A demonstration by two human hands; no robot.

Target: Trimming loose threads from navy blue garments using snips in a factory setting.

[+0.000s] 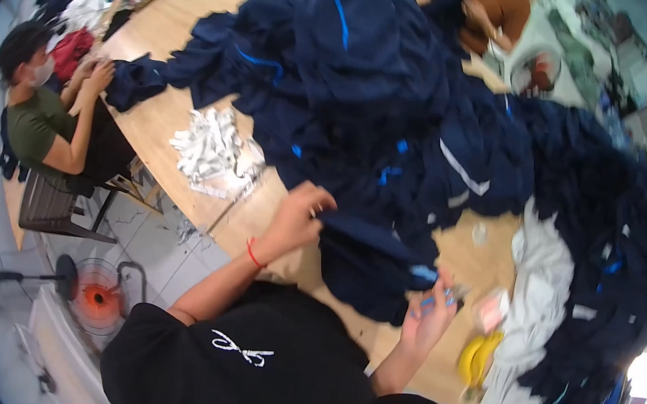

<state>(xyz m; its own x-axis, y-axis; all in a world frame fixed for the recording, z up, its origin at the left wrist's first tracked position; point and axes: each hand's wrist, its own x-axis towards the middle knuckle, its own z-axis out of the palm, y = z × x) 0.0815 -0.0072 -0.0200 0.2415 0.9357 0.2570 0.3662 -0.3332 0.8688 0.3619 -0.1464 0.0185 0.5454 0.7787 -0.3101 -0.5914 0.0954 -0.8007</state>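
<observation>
A navy garment [368, 269] with a light blue strip [422, 272] at its edge lies in front of me on the table. At its left end my left hand [301, 219], a red cord round the wrist, has its fingers curled against the fabric. My right hand [427, 318] is palm up by the garment's right edge. Its fingers are bent round a small blue-handled tool that looks like thread snips [431, 302]; the blades are hard to make out. Beyond both hands rises a large heap of navy garments [358, 59] with bright blue bits.
White fabric strips [212, 146] are piled on the table [167, 26] to the left. Bananas [476, 359], a pinkish-white block [493, 308] and white cloth [537, 287] lie right. One person [57, 118] sits left; another [487, 11] works opposite. Fans [97, 296] stand lower left.
</observation>
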